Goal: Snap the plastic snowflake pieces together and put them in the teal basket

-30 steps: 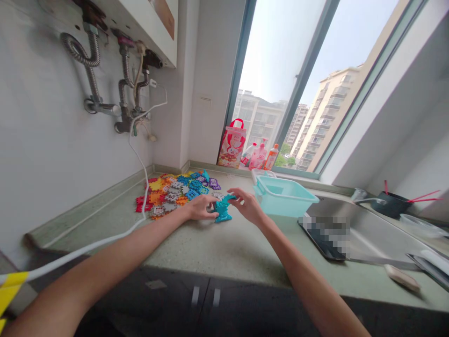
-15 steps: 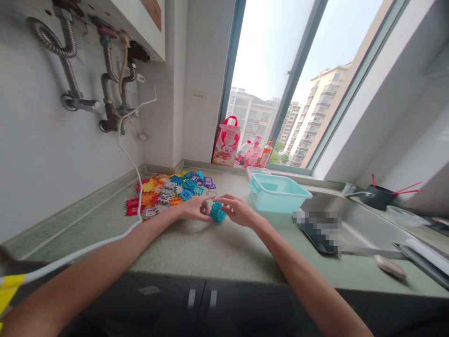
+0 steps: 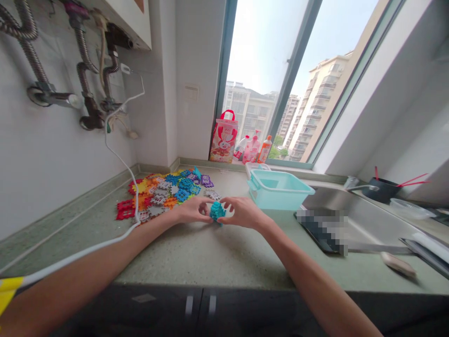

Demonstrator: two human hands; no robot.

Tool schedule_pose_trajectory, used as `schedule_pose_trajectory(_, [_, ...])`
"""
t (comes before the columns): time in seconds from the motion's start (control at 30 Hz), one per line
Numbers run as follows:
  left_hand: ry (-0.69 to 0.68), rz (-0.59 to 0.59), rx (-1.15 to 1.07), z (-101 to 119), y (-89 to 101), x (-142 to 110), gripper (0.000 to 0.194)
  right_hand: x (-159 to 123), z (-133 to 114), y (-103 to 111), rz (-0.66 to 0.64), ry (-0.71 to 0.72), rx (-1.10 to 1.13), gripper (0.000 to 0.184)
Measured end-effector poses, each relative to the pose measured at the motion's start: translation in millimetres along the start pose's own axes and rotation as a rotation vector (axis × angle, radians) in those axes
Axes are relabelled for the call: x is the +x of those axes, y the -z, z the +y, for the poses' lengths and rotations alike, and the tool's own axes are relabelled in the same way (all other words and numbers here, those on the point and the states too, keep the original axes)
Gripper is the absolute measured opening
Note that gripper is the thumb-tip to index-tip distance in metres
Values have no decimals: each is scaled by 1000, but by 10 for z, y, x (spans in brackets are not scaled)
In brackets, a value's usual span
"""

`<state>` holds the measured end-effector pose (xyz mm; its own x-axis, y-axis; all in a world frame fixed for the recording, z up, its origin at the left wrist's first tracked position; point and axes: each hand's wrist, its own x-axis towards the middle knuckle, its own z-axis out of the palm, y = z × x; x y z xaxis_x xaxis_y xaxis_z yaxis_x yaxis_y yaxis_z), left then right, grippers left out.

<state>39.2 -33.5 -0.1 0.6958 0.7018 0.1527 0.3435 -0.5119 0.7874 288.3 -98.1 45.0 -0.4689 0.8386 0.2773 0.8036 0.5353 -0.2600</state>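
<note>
A small teal block (image 3: 217, 212) put together from interlocking plastic tiles is between my two hands over the counter. My left hand (image 3: 195, 209) grips its left side, thumb below and fingers curled above. On the other side my right hand (image 3: 242, 211) pinches it between thumb and fingertips. Close behind my left hand lies a pile of flat toothed building tiles (image 3: 163, 191) in red, yellow, orange, grey, blue and purple. A single pale grey tile (image 3: 212, 194) rests just beyond the block.
A light teal plastic basin (image 3: 280, 189) stands behind my right hand, beside the steel sink (image 3: 354, 224). A dark phone-like slab (image 3: 321, 234) lies at the sink's edge. A white cable (image 3: 135, 206) crosses the counter at left. Bottles (image 3: 251, 150) line the windowsill.
My right hand has shifted from fingers over the block's top to a pinch on its right side. The block has turned a little. The camera view has moved slightly.
</note>
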Motion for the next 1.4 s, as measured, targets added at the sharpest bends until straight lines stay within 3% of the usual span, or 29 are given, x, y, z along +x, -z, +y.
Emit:
schedule_pose_trajectory(0.1, [-20,-21,16,14,0,20,67,7,23,-22,12,17,6,42])
schedule_pose_trajectory(0.27, [-5,-6,20,4,9,62,75,17,41,-33,-30,-25,53,64])
schedule_pose_trajectory(0.33, [-14,-18,11,3,9,80,77,25,26,-54,-37,-32,54,65])
schedule_pose_trajectory(0.43, [-50,-23,18,16,8,93,63,40,21,-105,-29,-9,84,58])
schedule_pose_trajectory(0.57, [-65,-8,33,47,6,74,50,62,78,-175,-13,-9,201,70])
schedule_pose_trajectory(0.73, [-78,6,38,67,-5,46,45,85,158,-245,4,-27,299,51])
schedule_pose_trajectory(0.87, [-81,-1,19,66,-22,33,39,109,189,-315,0,-20,371,48])
schedule_pose_trajectory(1.2, [-31,1,44,160,-45,-1,29,117,260,-451,28,-28,428,63])
schedule_pose_trajectory(1.27, [-15,-23,45,153,-24,0,37,104,267,-414,34,-5,380,74])
schedule_pose_trajectory(1.33, [4,-44,33,118,19,-7,59,83,277,-328,38,7,344,85])
schedule_pose_trajectory(1.4, [5,-50,26,64,81,-20,81,58,288,-213,7,-33,328,80])
